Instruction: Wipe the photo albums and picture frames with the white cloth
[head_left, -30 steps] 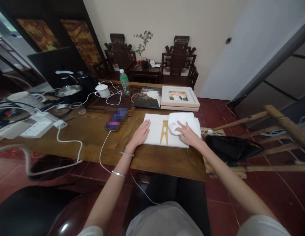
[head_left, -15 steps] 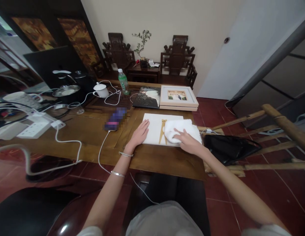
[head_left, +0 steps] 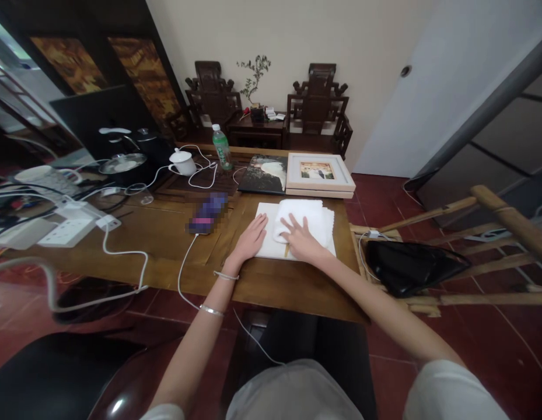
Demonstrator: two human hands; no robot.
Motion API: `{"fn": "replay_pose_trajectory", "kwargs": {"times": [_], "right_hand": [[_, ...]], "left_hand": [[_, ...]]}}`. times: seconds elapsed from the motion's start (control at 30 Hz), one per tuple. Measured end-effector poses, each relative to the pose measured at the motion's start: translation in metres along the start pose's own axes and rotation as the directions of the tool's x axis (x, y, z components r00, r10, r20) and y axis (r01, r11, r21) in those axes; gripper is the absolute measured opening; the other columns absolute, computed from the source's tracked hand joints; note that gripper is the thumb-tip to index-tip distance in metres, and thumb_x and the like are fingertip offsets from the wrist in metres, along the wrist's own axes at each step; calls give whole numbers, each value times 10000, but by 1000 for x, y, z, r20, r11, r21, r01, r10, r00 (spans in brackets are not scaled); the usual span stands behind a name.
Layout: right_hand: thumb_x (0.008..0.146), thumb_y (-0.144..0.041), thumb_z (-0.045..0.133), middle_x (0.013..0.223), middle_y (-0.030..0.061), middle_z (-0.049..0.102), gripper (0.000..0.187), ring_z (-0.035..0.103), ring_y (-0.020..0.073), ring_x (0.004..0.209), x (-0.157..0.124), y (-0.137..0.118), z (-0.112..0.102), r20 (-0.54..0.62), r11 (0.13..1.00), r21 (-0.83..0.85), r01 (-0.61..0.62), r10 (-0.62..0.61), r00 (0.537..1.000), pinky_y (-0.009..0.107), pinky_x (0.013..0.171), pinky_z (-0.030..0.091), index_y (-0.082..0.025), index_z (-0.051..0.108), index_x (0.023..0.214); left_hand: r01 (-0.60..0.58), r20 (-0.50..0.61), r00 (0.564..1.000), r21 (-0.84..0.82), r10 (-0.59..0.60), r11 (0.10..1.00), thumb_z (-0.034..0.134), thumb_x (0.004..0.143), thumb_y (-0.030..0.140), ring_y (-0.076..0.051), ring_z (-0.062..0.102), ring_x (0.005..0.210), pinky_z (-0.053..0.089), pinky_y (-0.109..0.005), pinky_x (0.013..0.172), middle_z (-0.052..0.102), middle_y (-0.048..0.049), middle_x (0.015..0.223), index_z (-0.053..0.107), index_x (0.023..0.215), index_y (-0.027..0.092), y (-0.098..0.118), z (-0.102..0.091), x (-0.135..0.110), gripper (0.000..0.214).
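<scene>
A flat white panel (head_left: 267, 249) lies on the wooden table (head_left: 297, 286) in front of me. My left hand (head_left: 252, 236) rests flat on its left edge, fingers stretched out. On top of the panel is a folded white cloth (head_left: 312, 211), covering its middle and right part. My right hand (head_left: 300, 238) presses down on this cloth with its fingers spread. A small end of a gold-coloured piece (head_left: 287, 251) shows beside my right hand; the rest of it is under the cloth and hand.
Behind the panel lie a dark photo panel (head_left: 264, 174) and white picture frames (head_left: 320, 172). To the left are a phone (head_left: 208, 213) on a cable, a green bottle (head_left: 221, 149), a lidded white cup (head_left: 182, 162) and power strips (head_left: 69, 230). A black bag (head_left: 404, 265) sits at right.
My right hand has slid the cloth leftward over the panel, covering most of the gold-coloured piece that showed before. My left hand stays on the panel's left edge.
</scene>
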State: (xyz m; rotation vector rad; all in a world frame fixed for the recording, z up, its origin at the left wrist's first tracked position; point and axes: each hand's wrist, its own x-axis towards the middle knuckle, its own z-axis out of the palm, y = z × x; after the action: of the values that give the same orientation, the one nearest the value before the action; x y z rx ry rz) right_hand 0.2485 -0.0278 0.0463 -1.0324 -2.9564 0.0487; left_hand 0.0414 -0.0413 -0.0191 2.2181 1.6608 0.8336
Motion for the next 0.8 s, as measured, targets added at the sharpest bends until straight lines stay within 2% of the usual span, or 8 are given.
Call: {"fn": "replay_pose_trajectory", "kwargs": {"times": [0.2,0.33,0.47,0.7,0.8], "right_hand": [[755,-22,445,1509,177,281,413,87,408,1402,-58,-45,1,6,991,19,133,-133,991,701,1052,124,-118,640,1107],[752,-23,445,1507,158,298,403,112,385,1406,-71,-53,-5,45,987,58,151,-154,987,691,1058,147,-125,647,1085],[734,7,412,1488,126,348,470,154,340,1409,-55,-36,-9,28,988,73,139,-141,990,665,1068,176,-142,632,1123],[717,29,395,1464,133,389,529,185,319,1404,7,18,-4,-58,998,55,31,-28,998,661,1049,208,-147,602,1171],[710,36,392,1466,131,386,556,184,315,1402,24,28,-4,-74,997,63,-35,40,996,675,1040,206,-151,587,1196]], "left_hand": [[2,-9,1000,-2,-2,1000,276,947,311,-213,265,1404,217,-402,1167,354,-126,1487,412,1384,80,0,1,0,512],[-2,-14,1000,-5,1,1000,276,949,307,-210,263,1404,217,-409,1167,349,-116,1491,408,1388,95,-1,1,0,505],[-8,-16,1000,-8,8,1000,275,950,314,-205,264,1404,217,-404,1168,351,-103,1493,402,1394,115,-2,1,0,503],[-8,-11,1000,-7,8,1000,266,960,334,-207,258,1407,221,-414,1165,348,-107,1493,393,1401,119,-3,2,0,507],[-9,-6,1000,-5,9,1000,268,961,334,-204,256,1408,219,-404,1167,343,-112,1495,391,1401,108,-3,2,0,510]]}}
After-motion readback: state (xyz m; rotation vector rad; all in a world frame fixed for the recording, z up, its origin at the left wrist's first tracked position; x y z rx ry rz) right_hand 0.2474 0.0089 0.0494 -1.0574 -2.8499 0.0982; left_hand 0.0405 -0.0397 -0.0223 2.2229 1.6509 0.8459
